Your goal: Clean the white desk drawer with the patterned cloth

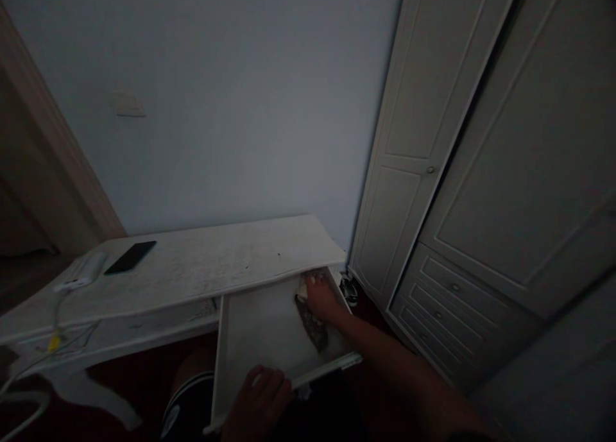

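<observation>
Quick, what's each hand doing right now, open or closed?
Left hand: fingers curled over the front of the drawer; how tightly cannot be told.
Right hand: closed on what looks like a cloth.

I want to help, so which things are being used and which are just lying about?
In use:
- white, rectangular, wooden-looking drawer, left hand on its front
- dark, mottled cloth, right hand on it

Lying about:
- dark, flat, rectangular phone
- white, oblong, plastic-looking block
</observation>
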